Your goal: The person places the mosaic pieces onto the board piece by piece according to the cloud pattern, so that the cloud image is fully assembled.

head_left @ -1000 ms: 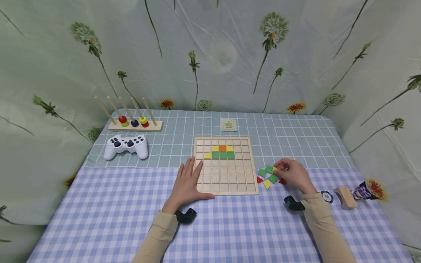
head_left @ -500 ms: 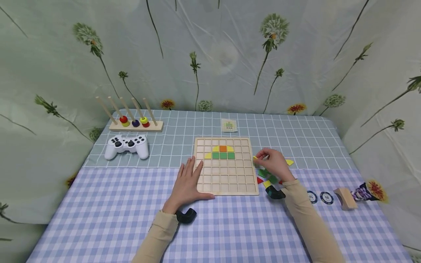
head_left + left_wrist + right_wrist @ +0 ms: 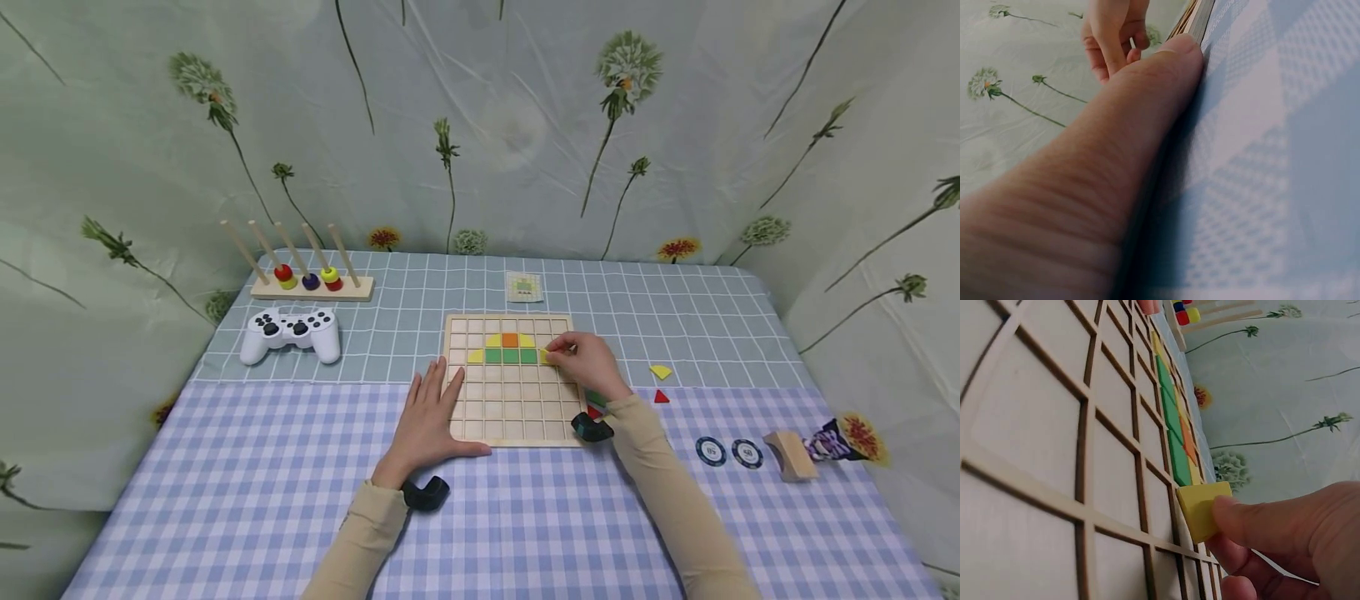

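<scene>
A square wooden grid board (image 3: 517, 408) lies flat in the middle of the table. Set in its upper cells are a row of green tiles (image 3: 510, 356), an orange tile (image 3: 510, 340) and several yellow tiles. My left hand (image 3: 429, 417) rests along the board's left and near edges, fingers spread and straight. Between thumb and fingers, my right hand (image 3: 588, 363) pinches a yellow tile (image 3: 1197, 509) at the right end of the green row. In the right wrist view that tile is tilted, its lower part at the grid; whether it touches cannot be told.
Right of the board lie a yellow tile (image 3: 661, 372) and a red triangle (image 3: 661, 397); other tiles are partly hidden under my right wrist. A pattern card (image 3: 524, 287), game controller (image 3: 291, 335), peg stand (image 3: 312, 288), poker chips (image 3: 711, 451) and wooden block (image 3: 791, 456) surround it.
My right hand has picked the yellow tile from the loose pile and carried it left over the board to the green row. My left hand has stayed in place.
</scene>
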`<state>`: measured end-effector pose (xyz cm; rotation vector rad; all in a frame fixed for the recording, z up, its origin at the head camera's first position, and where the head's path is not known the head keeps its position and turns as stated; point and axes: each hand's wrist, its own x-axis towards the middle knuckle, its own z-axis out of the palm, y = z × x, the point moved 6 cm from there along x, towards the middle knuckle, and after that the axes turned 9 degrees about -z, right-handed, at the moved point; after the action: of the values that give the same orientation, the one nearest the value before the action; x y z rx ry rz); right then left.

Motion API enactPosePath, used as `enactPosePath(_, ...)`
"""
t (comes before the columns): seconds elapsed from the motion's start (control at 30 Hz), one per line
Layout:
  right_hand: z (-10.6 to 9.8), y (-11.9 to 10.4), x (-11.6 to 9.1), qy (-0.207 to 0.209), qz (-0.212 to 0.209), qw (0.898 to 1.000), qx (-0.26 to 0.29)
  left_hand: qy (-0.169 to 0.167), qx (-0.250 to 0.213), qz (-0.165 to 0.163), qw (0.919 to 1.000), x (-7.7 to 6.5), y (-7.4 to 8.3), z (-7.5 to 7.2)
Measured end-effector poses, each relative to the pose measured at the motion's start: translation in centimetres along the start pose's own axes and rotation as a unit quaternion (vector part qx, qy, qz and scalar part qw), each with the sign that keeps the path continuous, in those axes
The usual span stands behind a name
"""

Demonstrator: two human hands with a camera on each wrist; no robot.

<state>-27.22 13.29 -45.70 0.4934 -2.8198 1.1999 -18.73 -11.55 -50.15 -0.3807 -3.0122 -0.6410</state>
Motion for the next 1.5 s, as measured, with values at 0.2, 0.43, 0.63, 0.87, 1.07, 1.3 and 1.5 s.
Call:
enactPosePath(0.2, -0.1, -0.3, 0.1, 0.005, 0.025, 0.999, -0.036, 0.002, -0.003, 0.004, 1.0, 0.0, 0.2, -0.1)
enactPosePath(0.43, 0.2, -0.3, 0.0, 0.017, 0.013, 0.997, -0.078, -0.001, -0.004, 0.003, 1.0, 0.0, 0.3, 0.0)
enactPosePath(0.63, 0.0, 0.1, -0.3, 0.018, 0.016, 0.996, -0.088, -0.003, -0.003, 0.001, 1.0, 0.0, 0.3, 0.1)
enactPosePath(0.87, -1.2, 0.7, -1.8, -0.001, 0.007, 0.998, -0.057, -0.007, -0.005, -0.002, 1.0, 0.0, 0.4, 0.2)
enactPosePath(1.07, -4.3, 2.4, -4.0, 0.019, 0.021, 0.998, -0.063, -0.009, -0.002, -0.002, 1.0, 0.1, 0.2, 0.2)
enactPosePath(1.3, -8.4, 4.5, -6.2, 0.054, 0.064, 0.991, -0.102, -0.005, 0.003, -0.005, 1.0, 0.1, 0.0, 0.1)
enactPosePath(1.5, -10.1, 6.7, -8.0, 0.054, 0.144, 0.98, -0.125, -0.004, 0.002, -0.005, 1.0, 0.1, 0.0, 0.0)
